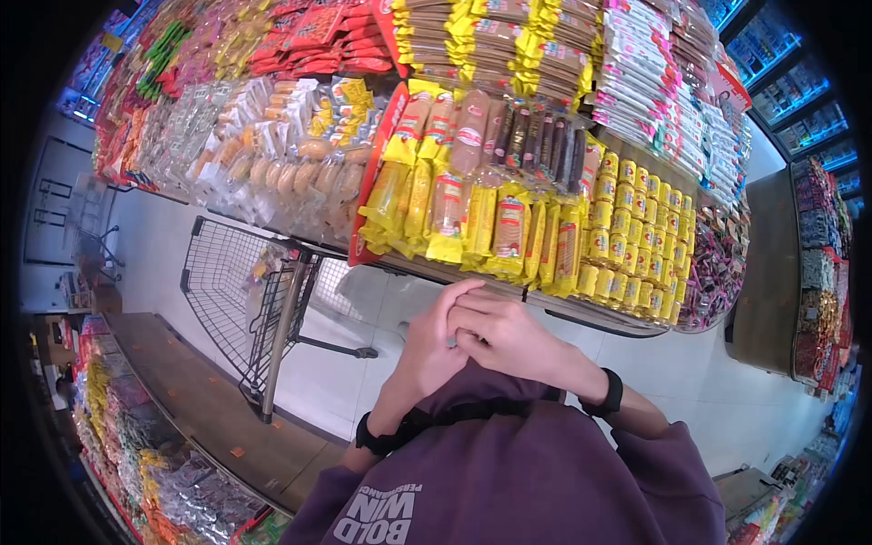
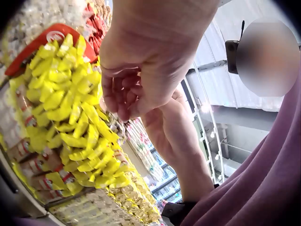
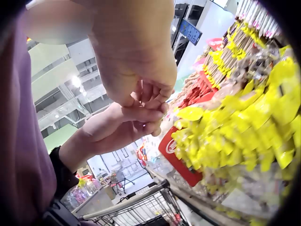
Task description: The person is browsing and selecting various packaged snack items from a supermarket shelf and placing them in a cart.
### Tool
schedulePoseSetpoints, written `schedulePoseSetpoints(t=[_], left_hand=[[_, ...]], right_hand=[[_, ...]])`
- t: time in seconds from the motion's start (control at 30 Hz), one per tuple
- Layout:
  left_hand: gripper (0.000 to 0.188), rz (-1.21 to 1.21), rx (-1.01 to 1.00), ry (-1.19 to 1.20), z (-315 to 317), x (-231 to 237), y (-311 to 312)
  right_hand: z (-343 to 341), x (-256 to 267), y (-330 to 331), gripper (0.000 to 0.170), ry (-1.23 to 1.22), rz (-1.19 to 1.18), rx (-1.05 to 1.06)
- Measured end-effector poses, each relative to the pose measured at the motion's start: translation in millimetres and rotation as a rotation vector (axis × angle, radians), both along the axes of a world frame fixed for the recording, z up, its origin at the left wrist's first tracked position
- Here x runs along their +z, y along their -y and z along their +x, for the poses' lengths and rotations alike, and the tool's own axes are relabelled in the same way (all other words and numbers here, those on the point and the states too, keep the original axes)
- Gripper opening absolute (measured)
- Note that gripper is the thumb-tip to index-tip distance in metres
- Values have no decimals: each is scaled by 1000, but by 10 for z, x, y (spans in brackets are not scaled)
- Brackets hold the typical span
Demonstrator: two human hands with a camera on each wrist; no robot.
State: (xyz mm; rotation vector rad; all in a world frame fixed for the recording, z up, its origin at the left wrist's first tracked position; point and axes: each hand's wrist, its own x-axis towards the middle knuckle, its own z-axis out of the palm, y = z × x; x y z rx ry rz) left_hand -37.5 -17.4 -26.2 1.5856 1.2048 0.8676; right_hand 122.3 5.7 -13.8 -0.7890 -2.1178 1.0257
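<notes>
The two hands are together before the chest, their fingers curled and hooked into each other. In the head view the left hand (image 1: 429, 350) comes from the left, its fingertips up by the knuckles of the right hand (image 1: 510, 338). The left wrist view has the left hand (image 2: 150, 66) close up, fingers bent, the right hand (image 2: 175, 117) touching it from behind. The right wrist view has the left thumb lying across the curled fingers of the right hand (image 3: 136, 61). No item shows between them; the inner palms are partly hidden.
Yellow-wrapped packs (image 1: 509, 227) and small yellow cans (image 1: 627, 218) fill the display beyond the hands, with round packaged buns (image 1: 300, 177) to the left. A wire shopping cart (image 1: 241, 291) stands at left. Another stocked shelf (image 1: 163, 454) is lower left.
</notes>
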Motion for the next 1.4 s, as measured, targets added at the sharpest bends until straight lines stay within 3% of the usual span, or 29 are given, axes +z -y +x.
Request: schedulePoseSetpoints(t=[0.27, 0.43, 0.5, 0.67, 0.8, 0.93, 1.17, 1.3, 1.4], left_hand=[[43, 41, 107, -107, -1258, -239, 353], [30, -53, 95, -15, -1465, -214, 354], [27, -25, 50, -6, -1487, -205, 293], [27, -114, -27, 96, -1249, -91, 50], [30, -80, -54, 153, -916, -86, -204], [32, -88, -40, 156, -752, -87, -389], [32, -139, 2, 166, -515, -148, -576], [28, -84, -29, 61, -304, -56, -604], [23, -24, -57, 5, -89, -33, -626]], right_hand=[[-1188, -293, 215, 10, 37, 12, 18], [-1221, -250, 164, 14, 14, -9, -216], [-1161, -225, 103, 18, 48, 116, -403], [-780, -157, -131, 39, 315, 383, -800], [-622, -228, -294, 68, 381, 236, -758], [-466, -332, -421, 61, 339, 183, -744], [-8, -190, -531, 48, 21, 338, -745], [354, 49, -341, 37, 35, 522, -790], [618, -25, -134, 34, 76, 495, -947]])
